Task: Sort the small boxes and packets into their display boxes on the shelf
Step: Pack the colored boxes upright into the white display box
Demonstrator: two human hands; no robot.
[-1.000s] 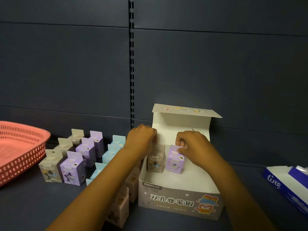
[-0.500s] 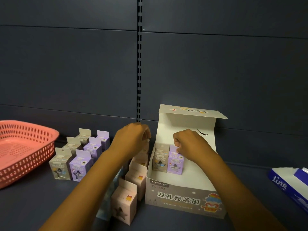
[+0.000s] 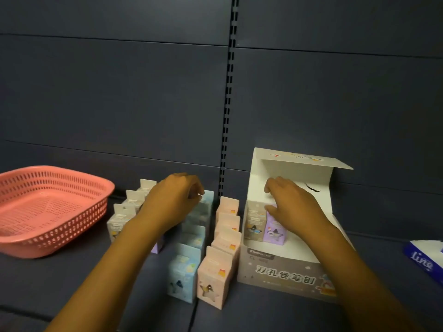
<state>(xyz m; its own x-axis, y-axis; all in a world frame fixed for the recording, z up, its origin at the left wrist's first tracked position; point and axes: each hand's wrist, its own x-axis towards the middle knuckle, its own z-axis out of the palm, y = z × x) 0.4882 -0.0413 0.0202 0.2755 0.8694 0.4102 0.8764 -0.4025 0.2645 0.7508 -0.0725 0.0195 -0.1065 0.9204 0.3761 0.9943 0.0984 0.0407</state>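
Note:
An open white display box [image 3: 282,276] stands on the shelf with its lid up. Inside at the back left are a grey small box [image 3: 254,224] and a purple small box [image 3: 274,233]. My right hand [image 3: 290,204] reaches in and holds the purple box by its top, thumb on the front. Left of the display box stand a row of pink boxes [image 3: 215,276], a row of blue boxes [image 3: 183,271] and several grey boxes [image 3: 119,221]. My left hand [image 3: 175,200] is over the back blue box [image 3: 208,200], fingers curled at its top; a grip is not visible.
A pink plastic basket [image 3: 48,240] sits at the far left of the shelf. A blue packet [image 3: 422,259] lies at the right edge. The dark back panel with a slotted upright [image 3: 227,116] stands close behind everything.
My left hand has left the display box and moved left to the back of the blue row. My right hand stays on the purple box. The view has shifted left.

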